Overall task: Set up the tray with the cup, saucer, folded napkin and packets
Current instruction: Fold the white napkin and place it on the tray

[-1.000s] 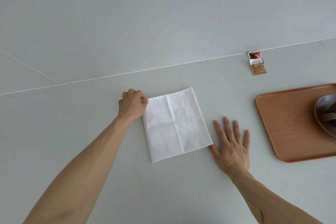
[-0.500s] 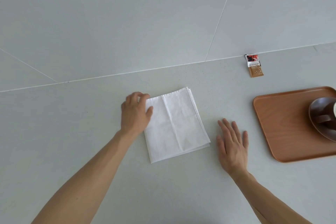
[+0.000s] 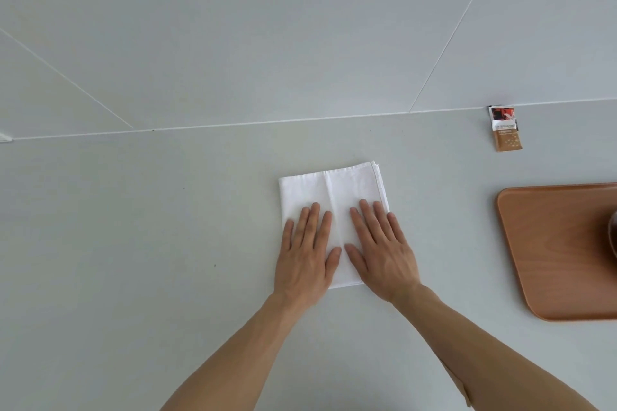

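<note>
Both hands, the left hand (image 3: 309, 255) and the right hand (image 3: 380, 252), lie flat with a wide grip, holding nothing, on the folded napkin (image 3: 330, 197) mid-bench, so the loose layers may slide apart when they lift it toward the tray (image 3: 547, 243) at the right edge.

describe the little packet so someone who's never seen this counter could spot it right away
Start at the wooden tray at the right edge of the pale counter, then look beyond it to where counter meets wall. The packet lies flat there, alone. It is the only small printed item: red and black on top, brown below.
</note>
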Tool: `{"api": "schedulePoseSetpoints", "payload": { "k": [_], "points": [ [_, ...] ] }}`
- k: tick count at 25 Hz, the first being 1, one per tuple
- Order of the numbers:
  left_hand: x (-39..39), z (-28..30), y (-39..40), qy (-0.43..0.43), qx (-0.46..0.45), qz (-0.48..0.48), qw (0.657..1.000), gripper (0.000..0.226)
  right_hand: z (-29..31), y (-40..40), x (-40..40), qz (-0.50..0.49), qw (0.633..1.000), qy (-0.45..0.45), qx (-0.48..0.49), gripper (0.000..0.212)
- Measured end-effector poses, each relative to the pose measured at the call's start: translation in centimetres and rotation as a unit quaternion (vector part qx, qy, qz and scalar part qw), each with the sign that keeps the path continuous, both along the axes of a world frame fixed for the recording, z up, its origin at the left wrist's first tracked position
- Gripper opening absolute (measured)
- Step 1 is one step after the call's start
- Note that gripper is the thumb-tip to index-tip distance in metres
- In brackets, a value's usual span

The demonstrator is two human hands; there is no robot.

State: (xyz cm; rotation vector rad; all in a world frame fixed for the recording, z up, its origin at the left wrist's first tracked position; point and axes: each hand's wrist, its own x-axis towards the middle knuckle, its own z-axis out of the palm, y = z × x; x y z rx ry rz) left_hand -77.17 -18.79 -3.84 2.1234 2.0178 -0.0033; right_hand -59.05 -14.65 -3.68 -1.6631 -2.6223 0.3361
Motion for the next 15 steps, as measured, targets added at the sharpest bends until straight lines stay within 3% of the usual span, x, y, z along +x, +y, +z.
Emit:
{"api": "schedulePoseSetpoints", "payload": {
  "k": [8, 15],
  "points": [
    [-0.4, -0.3, -0.2, 0.013, -0.01, -0.018, 1.0, 0.07, -0.6, -2.4, 0.0, -0.018, 0.999, -0.025, 0.009, 0.072],
    [-1.7, 0.6, 5.6, -0.005, 0.011, 0.086, 0.996, 0.067, 1.5, 4.5, -4.0, -0.027, 0.999, 0.033, 0.007, 0.058]
  ]
}}
